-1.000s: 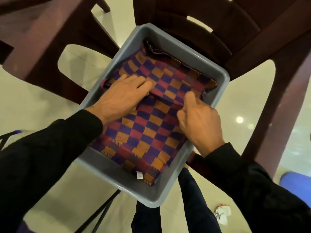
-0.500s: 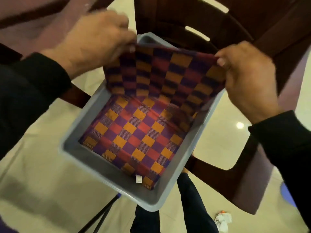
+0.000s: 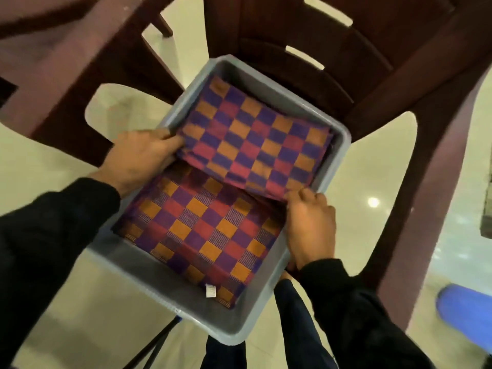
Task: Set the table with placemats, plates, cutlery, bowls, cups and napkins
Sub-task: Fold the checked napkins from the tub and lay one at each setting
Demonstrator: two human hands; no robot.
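Note:
A grey plastic tub (image 3: 165, 265) sits on a dark brown chair seat and holds checked placemats in orange, red and purple. The top placemat (image 3: 255, 139) is folded back over the tub's far half. My left hand (image 3: 141, 158) grips its left corner and my right hand (image 3: 310, 225) pinches its right corner at the fold's near edge. A second checked placemat (image 3: 202, 230) lies flat beneath, with a small white label at its near edge. Both sleeves are black.
The dark brown plastic chair (image 3: 332, 65) stands under the tub, its slatted back at the top. A brown table leg (image 3: 436, 209) stands at the right. Glossy cream floor lies around, with a blue object (image 3: 468, 312) at the lower right. My legs show below the tub.
A second ago both hands pressed on the placemat in the tub. They lifted its top layer high, and now it has come down again, folded over the tub's far half, still held.

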